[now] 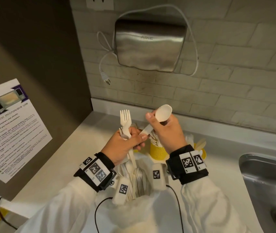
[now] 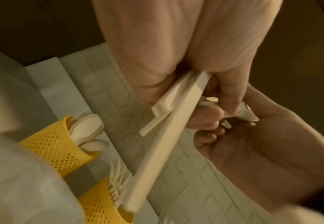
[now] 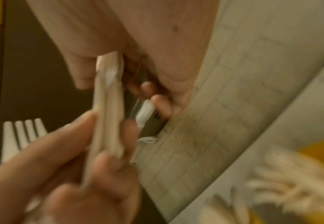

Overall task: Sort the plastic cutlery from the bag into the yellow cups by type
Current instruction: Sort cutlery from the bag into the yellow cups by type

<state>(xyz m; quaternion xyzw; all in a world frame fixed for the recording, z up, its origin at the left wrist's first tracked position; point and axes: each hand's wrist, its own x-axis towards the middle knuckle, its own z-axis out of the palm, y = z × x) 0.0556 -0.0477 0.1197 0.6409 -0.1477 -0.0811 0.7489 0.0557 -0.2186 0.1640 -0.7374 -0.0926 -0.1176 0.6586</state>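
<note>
My left hand (image 1: 130, 137) grips a small bunch of white plastic forks (image 1: 125, 120) with the tines up. Their handles (image 2: 176, 121) run down past the palm. My right hand (image 1: 160, 123) holds a white spoon (image 1: 163, 112) just below its bowl. The left thumb and a finger touch the spoon's handle end (image 1: 146, 130). Both hands hover above the yellow mesh cups (image 1: 157, 151). One cup holds spoons (image 2: 55, 148) and another holds forks (image 2: 99, 204). The open white bag (image 1: 150, 207) lies under my wrists with more cutlery (image 1: 134, 175) inside.
A steel sink (image 1: 268, 182) is set in the counter at the right. A hand dryer (image 1: 149, 46) with a loose cord hangs on the tiled wall. A microwave notice (image 1: 11, 128) is on the dark panel at the left. A black cable (image 1: 97, 214) crosses the bag.
</note>
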